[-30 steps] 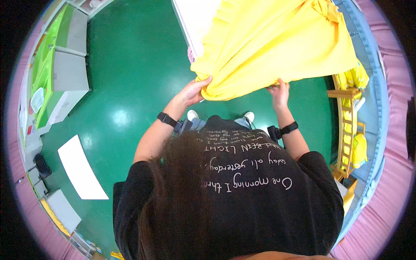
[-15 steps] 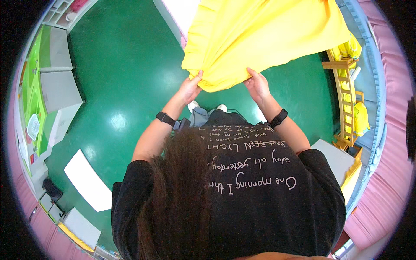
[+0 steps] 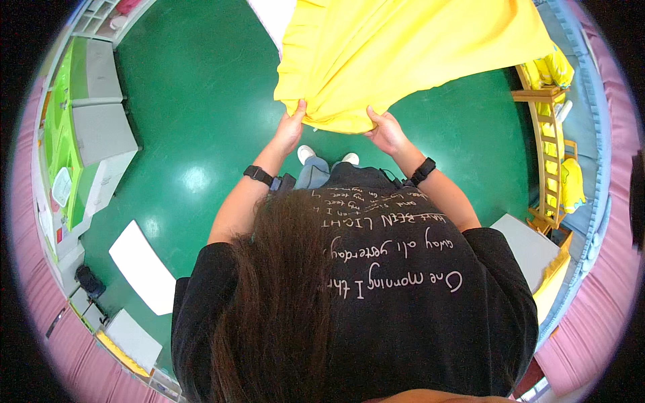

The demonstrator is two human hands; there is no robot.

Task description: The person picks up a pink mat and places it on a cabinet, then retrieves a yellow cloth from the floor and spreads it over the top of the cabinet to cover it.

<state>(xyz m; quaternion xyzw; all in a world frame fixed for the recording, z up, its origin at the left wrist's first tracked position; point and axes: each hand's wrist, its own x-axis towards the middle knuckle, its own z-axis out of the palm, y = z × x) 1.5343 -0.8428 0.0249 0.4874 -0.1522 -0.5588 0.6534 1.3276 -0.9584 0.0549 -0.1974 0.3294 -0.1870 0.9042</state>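
Left hand (image 3: 289, 132) and right hand (image 3: 389, 136) both pinch the near edge of a large yellow ruffled cloth sheet (image 3: 410, 54), spread far and right above glossy green floor (image 3: 201, 114). Loosened thumbs could drop that edge floorward.

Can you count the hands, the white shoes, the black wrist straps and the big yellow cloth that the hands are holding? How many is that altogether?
Left hand and right hand: 2
White shoes: 2
Black wrist straps: 2
Big yellow cloth in the hands: 1
Total: 7
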